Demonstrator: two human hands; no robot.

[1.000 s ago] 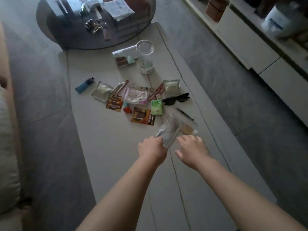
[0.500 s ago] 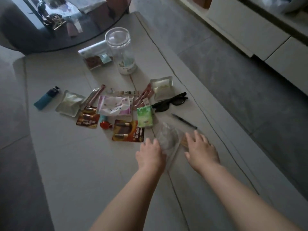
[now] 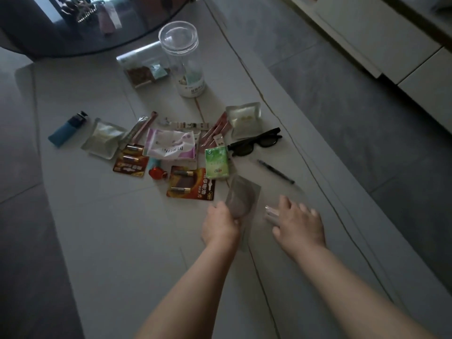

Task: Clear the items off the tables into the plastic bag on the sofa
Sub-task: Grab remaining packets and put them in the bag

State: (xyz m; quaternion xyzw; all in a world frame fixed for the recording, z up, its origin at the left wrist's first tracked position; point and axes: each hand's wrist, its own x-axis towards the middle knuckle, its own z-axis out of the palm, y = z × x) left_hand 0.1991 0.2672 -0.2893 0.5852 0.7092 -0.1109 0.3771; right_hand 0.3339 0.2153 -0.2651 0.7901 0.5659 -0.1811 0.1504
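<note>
My left hand [image 3: 220, 223] is shut on the lower edge of a clear plastic pouch [image 3: 243, 198], which lies against the pale low table [image 3: 110, 228]. My right hand [image 3: 299, 222] is palm down just right of it, thumb and fingers closed over a small clear packet [image 3: 270, 212] on the tabletop. Beyond the hands lie a battery card [image 3: 192, 183], a green tissue pack [image 3: 216, 162], black sunglasses [image 3: 255, 141], a black pen [image 3: 275, 171], a white-pink packet [image 3: 170, 146] and a blue lighter [image 3: 67, 128]. The sofa bag is out of view.
A tall clear jar [image 3: 184, 62] stands at the back with a zip bag [image 3: 144, 67] beside it. A dark round glass table [image 3: 73, 28] overlaps the far end. White cabinets [image 3: 391, 45] run along the right; grey floor lies on both sides.
The view has moved closer to the table. My left hand has lowered the clear pouch toward the tabletop, and my right hand has let it go and come down on the small clear packet.
</note>
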